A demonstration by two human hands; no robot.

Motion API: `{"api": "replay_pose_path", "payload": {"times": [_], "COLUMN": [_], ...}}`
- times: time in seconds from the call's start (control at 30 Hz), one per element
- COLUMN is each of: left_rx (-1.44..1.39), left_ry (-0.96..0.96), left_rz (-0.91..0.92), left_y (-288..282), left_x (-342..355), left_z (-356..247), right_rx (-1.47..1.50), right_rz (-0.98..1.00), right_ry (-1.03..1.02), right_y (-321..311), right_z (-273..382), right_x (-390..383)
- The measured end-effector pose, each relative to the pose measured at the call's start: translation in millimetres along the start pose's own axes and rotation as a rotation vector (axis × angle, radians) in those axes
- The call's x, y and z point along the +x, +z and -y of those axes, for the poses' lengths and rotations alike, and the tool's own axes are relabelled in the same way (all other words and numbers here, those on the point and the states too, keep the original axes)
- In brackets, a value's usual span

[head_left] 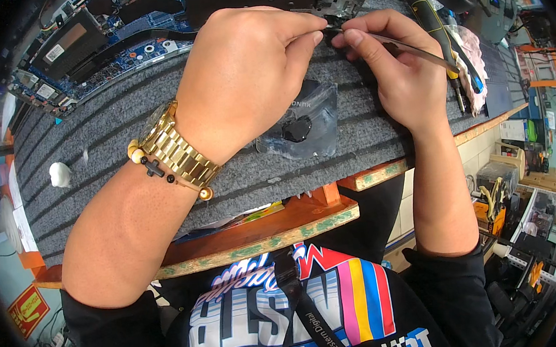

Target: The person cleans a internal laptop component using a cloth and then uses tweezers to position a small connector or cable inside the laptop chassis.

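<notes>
My left hand point(249, 70), with a gold watch point(187, 152) and a beaded bracelet at the wrist, has its thumb and index finger pinched on a small black part point(333, 23). That part is mostly hidden by the fingertips, and its kind cannot be made out. Close beside it, my right hand point(400, 63) is closed round a thin, flat metal tool point(430, 58), whose near end sticks out past the palm. The tool's other end reaches toward the black part. Both hands are over the near edge of an opened laptop chassis point(147, 43) with its circuit board exposed.
Below the hands, a clear plastic pouch point(321, 143) with a black blob lies on the ribbed grey mat point(227, 191). A yellow-and-black screwdriver point(426, 18) and a crumpled cloth point(471, 51) are at the right. A white cotton ball point(60, 174) sits at the left. An open wooden drawer point(283, 229) is underneath.
</notes>
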State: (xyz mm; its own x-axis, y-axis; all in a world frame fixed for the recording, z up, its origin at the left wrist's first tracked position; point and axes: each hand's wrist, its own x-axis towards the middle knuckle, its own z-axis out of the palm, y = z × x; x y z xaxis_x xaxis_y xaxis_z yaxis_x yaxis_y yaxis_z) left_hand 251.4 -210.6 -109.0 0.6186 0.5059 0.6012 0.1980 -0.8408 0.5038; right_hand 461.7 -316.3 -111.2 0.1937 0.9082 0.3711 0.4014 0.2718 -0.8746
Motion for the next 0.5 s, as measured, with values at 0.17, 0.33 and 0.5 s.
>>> {"api": "replay_pose_path", "payload": {"times": [0.17,0.33,0.5], "left_rx": [-0.005,0.002,0.004], "left_ry": [-0.022,-0.016,-0.013], "left_rz": [0.014,0.025,0.024], "left_y": [0.7,-0.1,-0.2], "left_x": [-0.4,0.2,-0.3], "left_z": [-0.3,-0.6,-0.7], "right_rx": [-0.006,-0.033,-0.027], "right_rz": [0.011,0.022,0.017], "right_ry": [-0.002,-0.002,-0.033], "right_y": [-2.3,-3.8,-4.7], "right_z": [-0.7,0.8,-2.2], "right_x": [1.5,2.2,1.8]}}
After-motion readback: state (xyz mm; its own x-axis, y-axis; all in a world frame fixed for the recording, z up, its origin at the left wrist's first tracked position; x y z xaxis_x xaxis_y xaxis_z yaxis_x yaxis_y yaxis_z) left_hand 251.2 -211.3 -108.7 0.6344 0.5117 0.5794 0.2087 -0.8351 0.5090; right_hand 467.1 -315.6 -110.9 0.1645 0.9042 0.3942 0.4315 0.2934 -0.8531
